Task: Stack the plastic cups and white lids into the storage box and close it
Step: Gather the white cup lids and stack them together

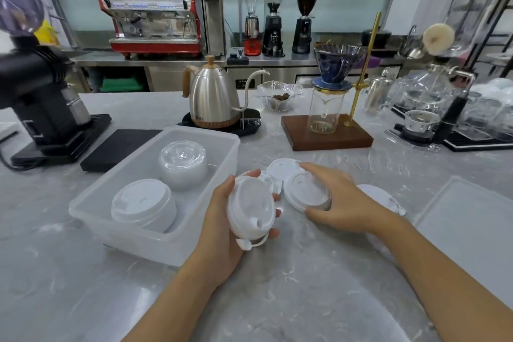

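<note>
White plastic fills both your hands in the head view. Your left hand (236,219) wraps a small stack of white lids (251,208) from behind, fingers curled round the rim and the thumb on the near edge, the tops tilted toward you; a tethered plug (244,244) dangles below your palm. That cradling hold looks meant to keep the nested lids aligned so they can go into the box as one pile.

Your right hand (336,200) closes from above on another lid (304,193), thumb at its near edge and fingers over the far edge; whether a clear cup sits under it I cannot tell. Just beyond your right fingertips a loose lid (283,168) lies flat on the marble counter (277,300), and another lid (380,196) peeps out past your right wrist, so both are within easy reach for gathering.

Left of your left grip stands the open storage box (200,241), translucent, touching nothing you hold. Inside it, nearest your left hand, sits a pile topped by a white lid (141,200); behind that, a stack of clear cups (183,166) rests upside down. Bare floor remains on the box side closest to your grip, a likely spot for your stack.

Far to the right of your right hand lies the box cover (469,230), flat and set aside, so closing comes last.
</note>
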The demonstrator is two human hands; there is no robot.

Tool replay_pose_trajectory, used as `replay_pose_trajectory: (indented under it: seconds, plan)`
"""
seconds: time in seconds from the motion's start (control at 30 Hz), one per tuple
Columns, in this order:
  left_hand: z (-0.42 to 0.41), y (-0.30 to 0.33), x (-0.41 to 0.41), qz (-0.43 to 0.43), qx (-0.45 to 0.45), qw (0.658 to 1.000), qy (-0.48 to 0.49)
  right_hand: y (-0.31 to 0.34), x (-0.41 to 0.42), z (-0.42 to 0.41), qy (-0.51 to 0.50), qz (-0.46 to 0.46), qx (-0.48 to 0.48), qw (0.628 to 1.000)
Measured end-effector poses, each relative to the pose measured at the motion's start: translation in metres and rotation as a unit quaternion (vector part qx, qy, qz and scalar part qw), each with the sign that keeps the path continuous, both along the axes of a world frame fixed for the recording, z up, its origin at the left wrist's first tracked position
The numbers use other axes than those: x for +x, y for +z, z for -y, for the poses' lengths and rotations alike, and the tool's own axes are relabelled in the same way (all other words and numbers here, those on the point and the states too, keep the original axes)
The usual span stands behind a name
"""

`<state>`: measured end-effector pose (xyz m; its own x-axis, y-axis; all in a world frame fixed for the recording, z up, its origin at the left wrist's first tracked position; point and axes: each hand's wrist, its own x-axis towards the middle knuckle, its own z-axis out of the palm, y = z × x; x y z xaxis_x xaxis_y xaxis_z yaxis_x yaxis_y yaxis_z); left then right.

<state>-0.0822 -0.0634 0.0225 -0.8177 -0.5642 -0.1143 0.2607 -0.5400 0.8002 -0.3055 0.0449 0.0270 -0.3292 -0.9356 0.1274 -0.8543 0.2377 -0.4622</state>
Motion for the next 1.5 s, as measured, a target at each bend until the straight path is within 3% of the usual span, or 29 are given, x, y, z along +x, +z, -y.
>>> replay_pose_trajectory:
  seconds: [0.27, 0.47, 0.7, 0.97, 1.5]
  plan:
    - [-0.003, 0.0, -0.001, -0.018, 0.011, 1.0, 0.008, 0.012, 0.0, -0.003, -0.01, 0.024, -0.087, 0.996]
    - [-0.002, 0.0, -0.003, -0.001, -0.021, 1.0, 0.011, 0.031, 0.02, -0.005, 0.022, 0.222, -0.17, 0.96]
    - [-0.004, 0.0, -0.005, -0.023, -0.117, 0.993, 0.019, 0.032, 0.04, -0.006, 0.1, 0.363, -0.142, 0.915]
    - [-0.009, -0.008, -0.006, 0.015, -0.229, 0.969, 0.09, 0.026, 0.055, -0.001, 0.059, 0.33, -0.112, 0.935]
    - [-0.015, -0.005, -0.001, 0.047, -0.316, 0.946, 0.058, 0.009, 0.066, 0.005, 0.06, 0.37, -0.14, 0.916]
